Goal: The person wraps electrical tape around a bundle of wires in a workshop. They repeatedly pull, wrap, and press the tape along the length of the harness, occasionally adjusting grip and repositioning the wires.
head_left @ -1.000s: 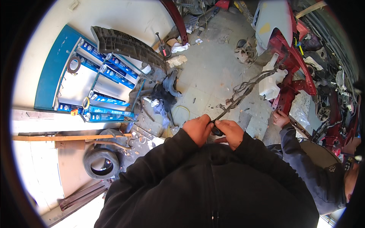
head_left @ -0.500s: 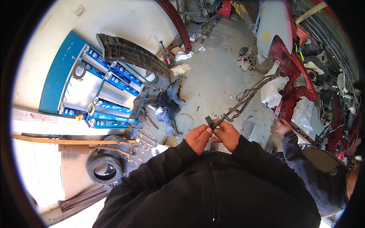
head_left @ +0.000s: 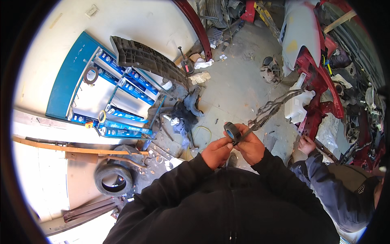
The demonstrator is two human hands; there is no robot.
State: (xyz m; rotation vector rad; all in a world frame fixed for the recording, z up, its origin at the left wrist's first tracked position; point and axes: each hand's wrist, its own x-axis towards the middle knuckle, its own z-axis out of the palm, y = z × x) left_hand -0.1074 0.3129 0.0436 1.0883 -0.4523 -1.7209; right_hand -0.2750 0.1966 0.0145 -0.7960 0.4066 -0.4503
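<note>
Both my hands are together in front of my chest. My left hand (head_left: 216, 153) pinches the end of a dark wiring harness (head_left: 271, 107), thumb against fingers. My right hand (head_left: 250, 147) closes round the harness beside it, with a roll of black tape (head_left: 232, 131) with a blue core standing up at its fingertips. Tape and harness meet between my fingers, which partly hide the spot. From my hands the harness stretches up and right, splitting into several strands near a white plastic tank (head_left: 298, 106) on the red car body.
At right, a co-worker's hand (head_left: 306, 144) touches the red car frame (head_left: 312, 118). Blue boxes (head_left: 126, 132) fill a wall rack at left. A black plastic panel (head_left: 148, 59) leans above the rack, and a tire (head_left: 113, 179) lies below. Loose parts litter the grey floor (head_left: 229, 87).
The tape roll has turned, so its blue core now faces me, and it sits slightly lower right. My right hand has rotated with it. The surroundings have shifted slightly in view.
</note>
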